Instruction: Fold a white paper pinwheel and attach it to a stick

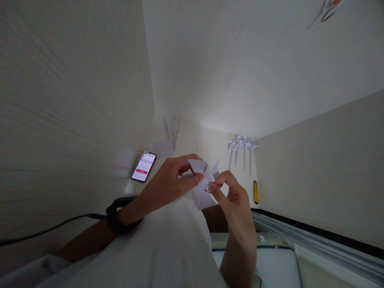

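Note:
A white paper pinwheel (200, 168), with blades curled in toward its middle, is held up between my two hands. My left hand (180, 175) grips it from the left, thumb pressed on the folded paper. From the right, my right hand (231, 192) pinches the paper near the center with thumb and forefinger. Small red marks show on the paper beside the right thumb. Whether something tiny is also in the right pinch is hidden. Several white pinwheels on sticks (242, 145) lie on the table beyond my right hand.
Several thin white sticks (172, 132) and a sheet of white paper (163, 148) lie at the back left. A lit phone (144, 167) rests at the left edge. A yellow-handled tool (256, 192) lies at the right edge. Walls enclose the white table (210, 140).

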### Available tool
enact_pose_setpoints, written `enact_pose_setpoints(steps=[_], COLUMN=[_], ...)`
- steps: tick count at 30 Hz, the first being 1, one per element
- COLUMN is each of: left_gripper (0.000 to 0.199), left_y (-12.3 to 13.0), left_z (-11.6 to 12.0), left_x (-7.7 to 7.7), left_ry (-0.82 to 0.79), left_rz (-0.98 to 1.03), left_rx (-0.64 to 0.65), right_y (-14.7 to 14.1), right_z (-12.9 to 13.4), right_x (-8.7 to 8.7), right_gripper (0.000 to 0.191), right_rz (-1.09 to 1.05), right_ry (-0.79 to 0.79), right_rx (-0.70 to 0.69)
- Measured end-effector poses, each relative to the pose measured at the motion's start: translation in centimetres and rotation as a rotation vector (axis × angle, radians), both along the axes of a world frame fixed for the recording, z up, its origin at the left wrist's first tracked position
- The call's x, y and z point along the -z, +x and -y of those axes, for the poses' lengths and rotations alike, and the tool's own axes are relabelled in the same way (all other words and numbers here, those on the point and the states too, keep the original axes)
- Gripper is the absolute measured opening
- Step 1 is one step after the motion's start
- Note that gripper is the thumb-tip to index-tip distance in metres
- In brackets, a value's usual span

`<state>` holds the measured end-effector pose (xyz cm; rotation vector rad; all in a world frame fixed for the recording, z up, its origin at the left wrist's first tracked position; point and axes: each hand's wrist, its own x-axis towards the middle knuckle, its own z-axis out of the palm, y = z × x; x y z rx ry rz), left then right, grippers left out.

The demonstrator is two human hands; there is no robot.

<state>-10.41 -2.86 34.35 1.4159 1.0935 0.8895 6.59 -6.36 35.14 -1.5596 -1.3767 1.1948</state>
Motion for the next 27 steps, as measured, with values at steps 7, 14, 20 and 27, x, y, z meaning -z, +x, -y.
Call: enact_pose_setpoints(steps=[7,14,20,27], left_gripper=[0.011,0.012,0.01,0.011], left_y=[-0.1,-0.1,0.0,0.2], left_z=[-0.1,0.1,0.1,0.2], left_x=[-0.1,-0.1,-0.3,-0.5], left_ry=[0.022,0.058,0.069,0.151], left_rz=[-0.014,-0.078,-0.131,-0.183], left_rx=[0.001,-0.011,0.013,-0.032], right_y=[-0.1,-0.4,-0.6,-0.7], right_z=[-0.1,0.0,-0.1,-0.2], right_x=[0.0,0.4,0.6,1.1], right_gripper=[0.014,0.012,0.014,0.018], right_rz=[0.0,-0.055,0.007,-0.044], right_ry=[-0.01,-0.078,-0.065,-0.11], right_rx=[0.007,0.024,0.039,0.091])
